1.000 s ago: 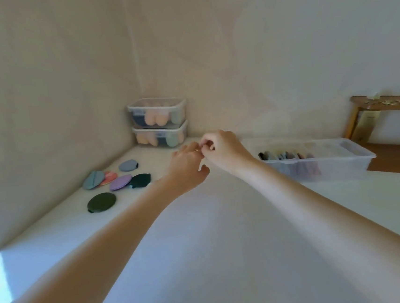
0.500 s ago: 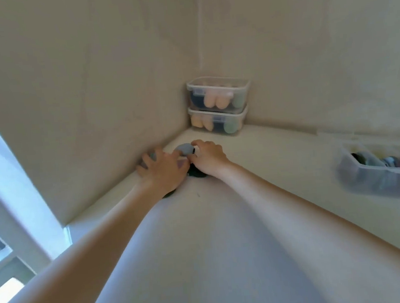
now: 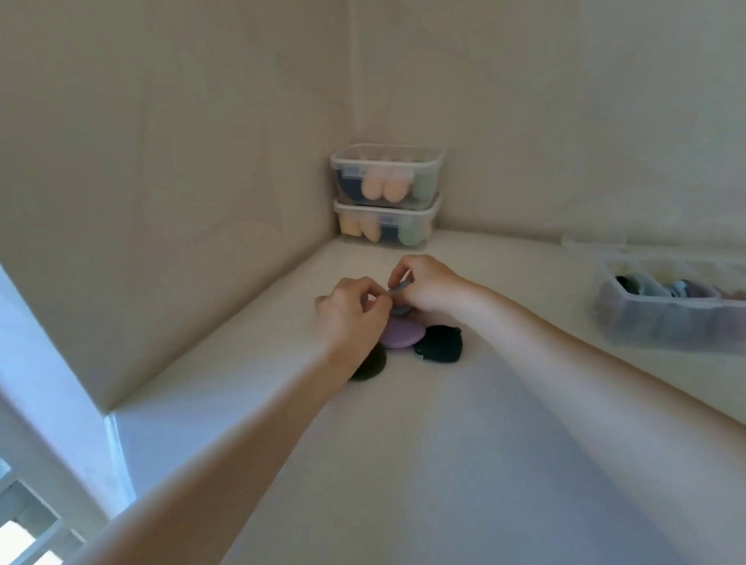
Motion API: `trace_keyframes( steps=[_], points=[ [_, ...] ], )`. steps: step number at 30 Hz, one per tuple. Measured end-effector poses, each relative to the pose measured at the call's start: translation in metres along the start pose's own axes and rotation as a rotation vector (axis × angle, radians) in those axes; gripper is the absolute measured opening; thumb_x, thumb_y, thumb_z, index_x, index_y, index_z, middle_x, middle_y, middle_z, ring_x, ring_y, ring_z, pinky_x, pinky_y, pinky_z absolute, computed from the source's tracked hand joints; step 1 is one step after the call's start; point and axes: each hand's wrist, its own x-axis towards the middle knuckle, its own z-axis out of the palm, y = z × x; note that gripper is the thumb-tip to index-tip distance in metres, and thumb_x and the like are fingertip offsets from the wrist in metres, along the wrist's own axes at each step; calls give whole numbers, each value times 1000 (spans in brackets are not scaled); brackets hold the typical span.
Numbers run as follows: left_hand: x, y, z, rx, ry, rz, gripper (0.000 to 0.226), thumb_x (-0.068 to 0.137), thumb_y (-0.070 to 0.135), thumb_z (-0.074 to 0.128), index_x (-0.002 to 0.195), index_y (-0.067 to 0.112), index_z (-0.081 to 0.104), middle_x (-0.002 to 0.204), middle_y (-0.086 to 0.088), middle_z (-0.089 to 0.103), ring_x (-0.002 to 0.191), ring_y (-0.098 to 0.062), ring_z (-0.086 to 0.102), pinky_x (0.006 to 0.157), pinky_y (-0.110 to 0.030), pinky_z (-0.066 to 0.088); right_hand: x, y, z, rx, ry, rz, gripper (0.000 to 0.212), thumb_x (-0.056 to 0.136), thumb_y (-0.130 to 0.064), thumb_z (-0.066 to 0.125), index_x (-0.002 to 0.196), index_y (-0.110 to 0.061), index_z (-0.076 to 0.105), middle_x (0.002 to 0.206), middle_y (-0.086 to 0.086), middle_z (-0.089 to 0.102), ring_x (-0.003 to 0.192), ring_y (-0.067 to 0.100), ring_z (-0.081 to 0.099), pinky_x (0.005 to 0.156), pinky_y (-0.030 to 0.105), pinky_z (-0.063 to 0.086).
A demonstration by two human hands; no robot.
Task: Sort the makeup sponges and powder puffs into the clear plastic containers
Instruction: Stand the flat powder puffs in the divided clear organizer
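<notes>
Head view: a thin grey-blue powder puff is held edge-on between the two hands, raised just above the white table, its long axis running left to right and tilted slightly up toward the right. It is pinched by the curled fingers and thumb of the left hand at its left end and by the curled fingers of the right hand at its right end; the rest of it is hidden by the fingers.

Directly below the hands, three more puffs are seen lying flat on the table: a lilac puff in the middle, a dark teal puff touching it on the right, and a dark green puff on the near left, partly covered by the left wrist. Whether further puffs lie under the hands cannot be told.

In the far corner, two clear lidded boxes are stacked against the walls: the upper box and the lower box, each holding peach and mint sponges along with something dark. At the right edge, well apart from the puffs, a long open clear tray is seen, blurred, with dark and pale items inside that cannot be counted. At the near left, a pale window frame is visible.
</notes>
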Motion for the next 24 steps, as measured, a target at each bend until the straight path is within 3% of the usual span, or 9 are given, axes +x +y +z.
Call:
trace_keyframes(
  steps=[3,9,13,15,18,20,24],
  points=[
    [-17,27,28,-93,-43,11,17,91,19,47,94,17,64,110,-6,58,102,-28,54,90,-42,48,-30,10,-29,-184,-36,85,25,84,-4,61,108,-8,58,97,10,60,97,29,65,90,40,55],
    [-60,86,72,-166,-179,121,23,95,14,41,111,8,57,117,-10,51,97,-24,51,82,-31,44,-95,26,-76,-557,-139,184,24,85,9,57,105,-5,57,84,10,59,71,22,63,70,30,57],
    [-83,115,96,-201,-256,135,26,95,14,38,115,10,55,120,-12,48,107,-32,52,95,-40,46,-135,42,-101,-575,-163,221,35,84,10,54,118,2,57,97,17,64,83,26,66,73,32,57],
    [-90,126,105,-185,-239,195,27,94,13,38,117,8,53,120,-13,44,107,-32,51,95,-41,45,-150,50,-114,-512,-59,194,31,83,9,55,113,1,61,99,18,67,77,24,66,71,32,58],
    [-94,144,115,-65,-192,411,38,94,14,43,131,11,42,125,-12,38,108,-29,48,89,-30,44,-167,66,-139,-365,234,122,24,81,5,58,103,-2,64,96,16,67,57,16,58,56,23,49],
    [-92,160,120,3,-174,497,36,92,16,47,127,8,45,125,-14,39,110,-31,46,91,-31,40,-174,79,-159,-313,387,116,25,80,2,60,104,-6,63,100,12,65,57,15,55,50,18,45],
    [-80,188,128,60,-129,655,29,87,13,50,113,2,56,117,-18,50,110,-35,45,97,-39,39,-185,107,-195,-239,605,169,33,86,3,51,114,-10,62,126,13,56,104,30,60,84,29,52]
  ],
)
